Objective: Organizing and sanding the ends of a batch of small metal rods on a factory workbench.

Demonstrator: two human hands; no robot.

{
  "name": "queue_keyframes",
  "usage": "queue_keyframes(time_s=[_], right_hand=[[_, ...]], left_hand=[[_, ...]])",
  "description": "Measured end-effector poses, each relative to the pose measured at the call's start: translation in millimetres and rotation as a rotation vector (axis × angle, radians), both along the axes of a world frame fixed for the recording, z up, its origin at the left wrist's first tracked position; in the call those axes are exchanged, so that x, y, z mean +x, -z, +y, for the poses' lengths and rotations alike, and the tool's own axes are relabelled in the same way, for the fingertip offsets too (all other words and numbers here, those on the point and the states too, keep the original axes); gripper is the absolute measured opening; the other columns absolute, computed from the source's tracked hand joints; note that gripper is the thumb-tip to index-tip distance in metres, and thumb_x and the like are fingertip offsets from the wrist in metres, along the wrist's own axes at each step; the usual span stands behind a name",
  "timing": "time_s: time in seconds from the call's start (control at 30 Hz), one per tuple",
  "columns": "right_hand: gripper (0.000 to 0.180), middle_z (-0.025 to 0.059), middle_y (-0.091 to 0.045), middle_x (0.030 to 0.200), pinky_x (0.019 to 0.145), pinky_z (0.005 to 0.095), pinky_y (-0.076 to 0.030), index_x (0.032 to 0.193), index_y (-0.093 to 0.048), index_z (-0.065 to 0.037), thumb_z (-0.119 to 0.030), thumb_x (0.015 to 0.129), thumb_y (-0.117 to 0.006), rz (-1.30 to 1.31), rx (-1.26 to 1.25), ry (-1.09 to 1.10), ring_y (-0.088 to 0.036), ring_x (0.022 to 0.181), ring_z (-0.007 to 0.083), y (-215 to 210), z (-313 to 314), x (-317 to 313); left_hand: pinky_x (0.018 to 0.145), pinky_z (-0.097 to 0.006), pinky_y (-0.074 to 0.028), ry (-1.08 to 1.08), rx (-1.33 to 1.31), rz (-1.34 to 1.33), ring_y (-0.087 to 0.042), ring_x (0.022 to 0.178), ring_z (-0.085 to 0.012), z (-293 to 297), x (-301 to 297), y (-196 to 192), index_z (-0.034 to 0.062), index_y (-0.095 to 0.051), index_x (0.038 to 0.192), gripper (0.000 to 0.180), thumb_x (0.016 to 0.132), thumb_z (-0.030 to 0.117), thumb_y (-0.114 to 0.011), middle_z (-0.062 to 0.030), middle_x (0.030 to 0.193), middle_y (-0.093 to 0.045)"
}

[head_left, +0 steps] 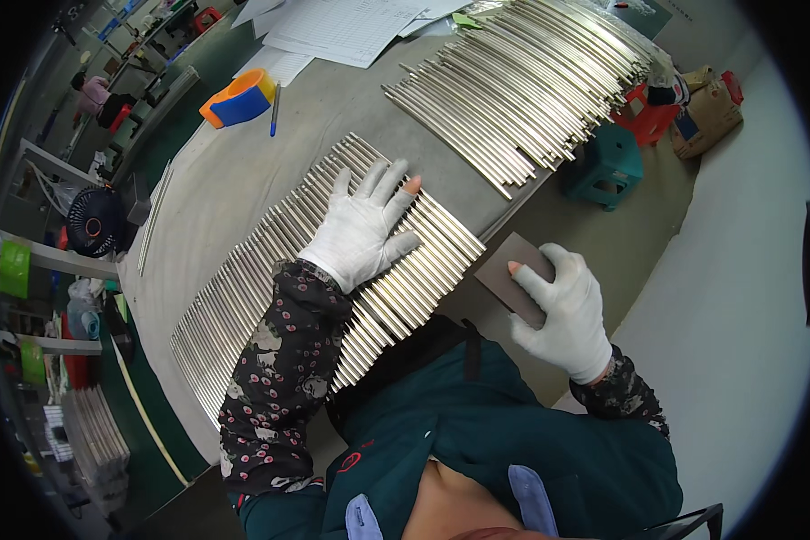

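Note:
A row of shiny metal rods (270, 270) lies side by side on the grey table (234, 162). My left hand (364, 225), in a white glove with cut fingertips, rests flat on these rods with fingers spread. My right hand (562, 306), gloved the same way, holds a small flat brown-grey rectangular pad (513, 274) just off the table's edge, to the right of the rods. A second, larger batch of metal rods (522, 81) lies farther back on the table.
An orange and blue tape dispenser (238, 97), a blue pen (274, 110) and papers (342, 27) lie at the table's far side. A teal stool (607, 162), a red stool (643, 112) and a cardboard box (706, 112) stand on the floor. A fan (94, 220) sits at left.

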State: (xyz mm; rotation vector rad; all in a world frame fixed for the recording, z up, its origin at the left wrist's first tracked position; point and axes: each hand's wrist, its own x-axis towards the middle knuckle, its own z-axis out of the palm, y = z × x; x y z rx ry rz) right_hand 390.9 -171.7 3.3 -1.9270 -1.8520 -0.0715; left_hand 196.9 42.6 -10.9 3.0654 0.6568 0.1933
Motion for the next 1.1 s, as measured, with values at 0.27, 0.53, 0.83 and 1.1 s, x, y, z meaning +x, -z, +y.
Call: queue_keyframes(time_s=[0.27,0.53,0.83,1.1], right_hand=[[0.052,0.0179,-0.049,0.110,0.076,0.0413,-0.048,0.105,-0.063,-0.011,-0.019,0.054,-0.075,0.003,0.008,0.050,-0.052,0.093,0.0331,0.5,-2.4,8.9],[0.055,0.0168,-0.048,0.113,0.078,0.0423,-0.047,0.107,-0.061,-0.013,-0.017,0.055,-0.074,-0.002,0.096,0.093,-0.051,0.096,0.0334,1.4,-0.9,14.2],[0.057,0.0174,-0.047,0.114,0.076,0.0411,-0.047,0.112,-0.060,-0.013,-0.022,0.058,-0.074,-0.095,0.142,0.074,-0.051,0.095,0.0324,0.7,23.7,8.0],[0.054,0.0199,-0.050,0.110,0.073,0.0416,-0.049,0.112,-0.060,-0.011,-0.020,0.060,-0.073,-0.068,0.099,0.033,-0.053,0.091,0.0344,-1.2,31.0,8.6]], left_hand=[[0.109,-0.059,-0.016,0.004,0.048,0.109,-0.025,0.138,-0.0322,6.7,21.9,1.2,0.0144,-0.037,0.141,0.061,0.092,0.051,-0.040,-0.0128,0.148,-0.031],[0.110,-0.057,-0.017,-0.017,0.068,0.098,-0.026,0.138,-0.0298,7.4,32.2,0.8,0.0155,-0.039,0.140,0.060,0.091,0.051,-0.040,-0.0104,0.147,-0.033],[0.109,-0.058,-0.018,-0.013,0.023,0.106,-0.027,0.137,-0.0329,5.5,35.3,-5.2,0.0121,-0.042,0.136,0.058,0.092,0.049,-0.043,-0.0117,0.146,-0.034],[0.109,-0.058,-0.016,-0.024,-0.008,0.074,-0.025,0.138,-0.0327,7.9,34.5,-0.3,0.0109,-0.044,0.135,0.059,0.091,0.051,-0.041,-0.0115,0.146,-0.034]])
